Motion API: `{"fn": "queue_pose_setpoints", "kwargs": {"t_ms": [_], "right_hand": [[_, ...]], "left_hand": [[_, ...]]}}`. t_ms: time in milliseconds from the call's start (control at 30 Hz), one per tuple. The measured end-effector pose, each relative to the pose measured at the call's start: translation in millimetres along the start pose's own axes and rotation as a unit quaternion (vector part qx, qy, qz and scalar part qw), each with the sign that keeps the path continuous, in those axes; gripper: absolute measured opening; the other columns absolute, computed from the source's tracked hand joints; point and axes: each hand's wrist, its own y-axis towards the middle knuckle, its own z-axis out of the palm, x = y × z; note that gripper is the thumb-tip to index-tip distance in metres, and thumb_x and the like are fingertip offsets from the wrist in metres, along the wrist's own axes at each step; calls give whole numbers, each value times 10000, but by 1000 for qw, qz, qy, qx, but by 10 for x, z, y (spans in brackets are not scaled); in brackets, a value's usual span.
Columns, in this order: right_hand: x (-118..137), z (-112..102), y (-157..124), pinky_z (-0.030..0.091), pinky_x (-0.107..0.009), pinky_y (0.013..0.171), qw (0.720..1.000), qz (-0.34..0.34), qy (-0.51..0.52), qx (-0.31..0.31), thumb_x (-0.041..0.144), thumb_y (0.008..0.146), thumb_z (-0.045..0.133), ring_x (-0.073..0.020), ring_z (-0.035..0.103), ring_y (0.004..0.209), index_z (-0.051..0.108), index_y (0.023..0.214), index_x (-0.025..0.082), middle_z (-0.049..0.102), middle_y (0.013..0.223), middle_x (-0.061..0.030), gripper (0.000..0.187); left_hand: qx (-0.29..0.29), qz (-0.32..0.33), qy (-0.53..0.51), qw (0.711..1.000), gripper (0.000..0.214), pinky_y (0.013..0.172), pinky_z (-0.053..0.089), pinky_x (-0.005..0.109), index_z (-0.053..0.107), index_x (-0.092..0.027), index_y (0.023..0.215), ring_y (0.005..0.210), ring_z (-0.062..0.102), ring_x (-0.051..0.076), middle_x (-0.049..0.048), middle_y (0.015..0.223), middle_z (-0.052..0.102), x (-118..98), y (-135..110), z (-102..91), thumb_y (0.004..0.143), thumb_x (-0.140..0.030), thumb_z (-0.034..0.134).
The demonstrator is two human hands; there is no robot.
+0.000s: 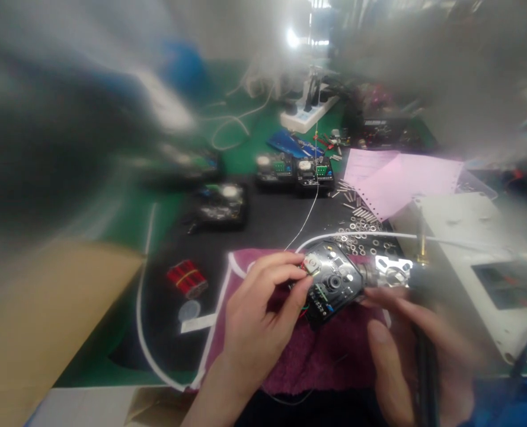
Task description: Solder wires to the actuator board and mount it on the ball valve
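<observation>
My left hand (263,308) pinches a small white component (312,263) at the left edge of a black circuit board (344,277). The board has a round part in its middle and lies tilted over a purple cloth (334,362). Thin red and green wires (304,311) show below my left fingertips. A fine silvery wire (310,210) comes down from above toward that hand. My right hand (436,344), blurred, is curled around a dark rod-shaped handle (424,373); its index fingertip is by the board's right edge. The handle's working end cannot be made out.
Behind the board lie loose metal rings (358,237) and pins (363,212). Similar black assemblies (314,175) stand farther back, near pink papers (392,181) and a white power strip (305,118). A pale box (459,237) is at right, a red bundle (187,277) at left.
</observation>
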Motion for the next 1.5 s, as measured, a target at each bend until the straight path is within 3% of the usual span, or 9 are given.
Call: {"fn": "queue_pose_setpoints", "kwargs": {"t_ms": [200,400,567,733,1000,1233,1500], "right_hand": [[26,2,-26,651,-389,706,999,27,-23,-26,206,889,739,-234,749,817,685,1140,260,747,1015,-52,262],[37,-46,-108,653,-398,673,983,130,-75,-110,321,960,643,-230,727,757,665,1108,281,712,932,-62,155],[-63,-220,-74,643,-388,673,981,126,-125,-77,436,949,641,-214,718,711,699,960,223,728,864,-71,221],[-159,-339,-37,576,-336,586,974,31,-209,-79,383,900,709,-211,699,650,745,872,174,749,806,-93,214],[-193,-409,-11,533,-317,585,970,33,-239,0,320,930,708,-194,675,623,754,890,178,741,803,-84,155],[-245,-492,-95,562,-304,685,982,58,-177,24,256,917,735,-185,722,751,750,977,179,751,935,-65,99],[-287,-473,-79,578,-313,632,978,64,-196,26,342,914,721,-180,681,658,749,926,181,729,890,-67,163]], "left_hand": [[1,1,12,1000,174,1073,532,266,709,-228,1108,1184,704,137,15,1228,760,12,-16,4,965,-137,749],[8,-10,39,999,163,1072,531,265,705,-251,1097,1174,710,133,-5,1241,758,13,-19,-17,968,-160,746],[-3,-40,58,998,156,1055,557,338,706,-272,1103,1172,721,179,2,1233,758,57,-7,-43,973,-190,733],[-8,-85,13,996,115,1005,624,384,699,-252,1118,1178,735,222,53,1252,748,130,-4,-75,1007,-228,688],[-18,-84,17,996,122,1013,598,386,716,-269,1086,1159,723,208,26,1203,739,63,17,-8,992,-191,713],[-18,-76,23,997,148,1029,565,385,714,-277,1096,1166,703,202,15,1198,737,48,4,-2,994,-170,704],[-14,-32,31,999,195,1082,530,321,715,-264,1111,1176,698,156,-1,1212,749,37,-9,-9,975,-125,725]]}}
